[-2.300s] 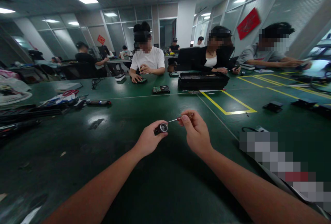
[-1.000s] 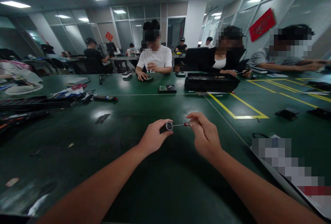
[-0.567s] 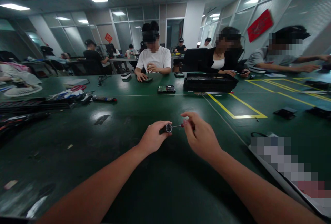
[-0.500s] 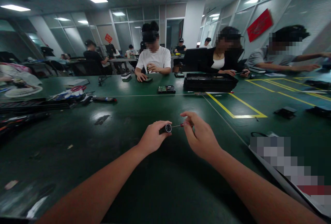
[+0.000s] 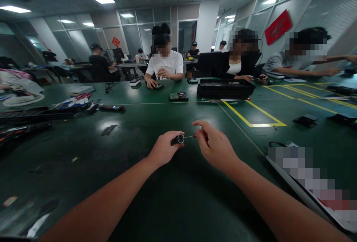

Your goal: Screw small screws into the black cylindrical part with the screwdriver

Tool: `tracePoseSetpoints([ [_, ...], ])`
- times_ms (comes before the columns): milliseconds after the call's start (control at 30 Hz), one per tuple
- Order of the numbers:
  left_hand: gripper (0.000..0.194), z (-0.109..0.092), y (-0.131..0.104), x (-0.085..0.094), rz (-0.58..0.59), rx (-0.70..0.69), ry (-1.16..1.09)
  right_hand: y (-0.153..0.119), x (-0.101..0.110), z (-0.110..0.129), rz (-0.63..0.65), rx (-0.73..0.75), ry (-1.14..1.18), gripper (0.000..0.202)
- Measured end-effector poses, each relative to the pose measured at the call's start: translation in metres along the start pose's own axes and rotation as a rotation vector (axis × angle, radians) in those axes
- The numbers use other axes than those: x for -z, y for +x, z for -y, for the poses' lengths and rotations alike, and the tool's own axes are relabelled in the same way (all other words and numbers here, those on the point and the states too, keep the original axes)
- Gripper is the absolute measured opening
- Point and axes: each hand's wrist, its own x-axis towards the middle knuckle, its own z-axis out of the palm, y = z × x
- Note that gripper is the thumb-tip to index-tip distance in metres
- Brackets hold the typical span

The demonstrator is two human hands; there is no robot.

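My left hand (image 5: 163, 148) is closed around a small black cylindrical part (image 5: 180, 139), whose round end with a pale rim faces me. Its exact kind does not show. Between the thumb and fingers of my right hand (image 5: 214, 143) is a thin screwdriver (image 5: 194, 136) with a dark red handle. The metal shaft points left, and its tip meets the side of the cylinder or lies just behind it; I cannot tell which. Most of the handle is hidden by my fingers. Both hands are above the green table (image 5: 156, 204).
A circuit board device (image 5: 178, 96) and a long black housing (image 5: 225, 89) lie farther back. Scissors and tools (image 5: 80, 100) are at left, near a dark cylinder (image 5: 112, 108). A blurred-out flat object (image 5: 309, 182) sits at right. Several people work across the table.
The whole view has shifted very slightly. Both hands keep the same hold, and the screwdriver stays against or beside the black cylindrical part.
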Motion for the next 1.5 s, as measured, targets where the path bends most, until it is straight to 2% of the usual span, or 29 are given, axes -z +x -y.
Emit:
tracePoseSetpoints([
  [133, 0.037, 0.0031, 0.0005, -0.0004, -0.016, -0.015, -0.012, 0.0003, 0.0019, 0.0008, -0.01, 0.03, 0.027, 0.033],
  [233, 0.037, 0.0035, 0.0003, -0.001, -0.009, -0.026, -0.016, 0.0031, 0.0026, -0.0001, -0.03, -0.045, -0.008, 0.03],
  [333, 0.037, 0.0022, 0.0, -0.0012, -0.012, -0.033, -0.012, 0.0051, 0.0018, -0.0018, -0.05, -0.085, -0.057, 0.037],
  [667, 0.037, 0.0024, 0.0002, 0.0, -0.022, -0.014, -0.032, 0.0007, 0.0024, 0.0006, -0.018, 0.014, 0.046, 0.033],
  [867, 0.037, 0.0004, 0.0005, 0.0006, -0.029, -0.014, -0.012, 0.0046, 0.0027, -0.0005, 0.001, -0.108, -0.02, 0.032],
  [1067, 0.036, -0.0003, 0.0007, 0.0031, -0.046, 0.009, -0.019, 0.0006, 0.0016, -0.001, 0.002, -0.006, 0.095, 0.032],
  [1267, 0.038, 0.0002, 0.0007, 0.0033, -0.049, 0.003, -0.002, 0.0035, 0.0035, 0.0001, 0.02, -0.1, 0.075, 0.026],
  [1500, 0.038, 0.0071, 0.0026, 0.0053, -0.081, 0.008, 0.016, 0.0011, -0.004, -0.0026, -0.029, -0.057, 0.188, 0.021],
])
